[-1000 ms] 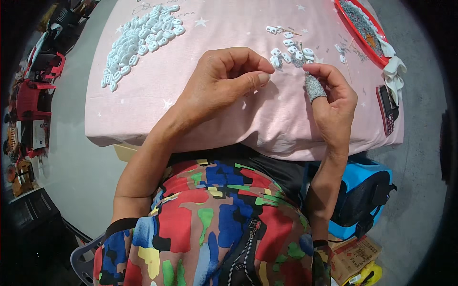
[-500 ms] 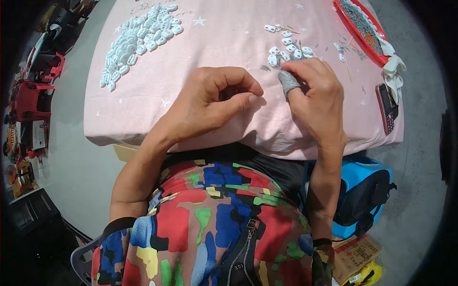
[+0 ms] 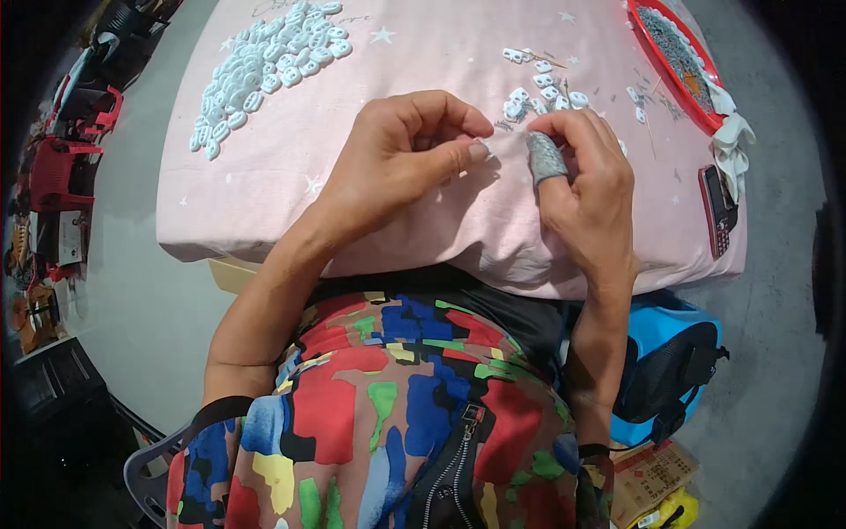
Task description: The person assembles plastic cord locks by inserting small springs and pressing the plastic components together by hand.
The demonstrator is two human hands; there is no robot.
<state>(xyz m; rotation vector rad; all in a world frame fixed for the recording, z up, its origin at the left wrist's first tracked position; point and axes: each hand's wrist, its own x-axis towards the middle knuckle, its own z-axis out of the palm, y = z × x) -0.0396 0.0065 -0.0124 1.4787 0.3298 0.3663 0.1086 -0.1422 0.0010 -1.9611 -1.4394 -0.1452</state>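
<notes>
My left hand [image 3: 407, 150] hovers over the pink cloth with thumb and index finger bent close together. A tiny pale bit seems to show at the thumb tip, too small to name. To its right, my right hand [image 3: 589, 189] has a grey wrap [image 3: 547, 159] around its thumb. Its thumb and index tips are pressed together, and whatever they pinch is hidden. Just beyond the right fingertips lies a small group of white oval pieces with holes [image 3: 548, 93], among small grey slivers. A larger heap of similar white pieces [image 3: 256, 75] spreads at the far left.
The pink star-patterned cloth [image 3: 414, 70] covers the table. At the far right stands a red tray [image 3: 636, 40] of small grey parts, with a white rag [image 3: 730, 145] beside it. A phone [image 3: 716, 212] lies near the right edge. A blue bag [image 3: 670, 361] sits below.
My left fingertips have moved up and away from me, nearer the right ones. My right hand has shifted slightly toward me. The whole view has turned a little.
</notes>
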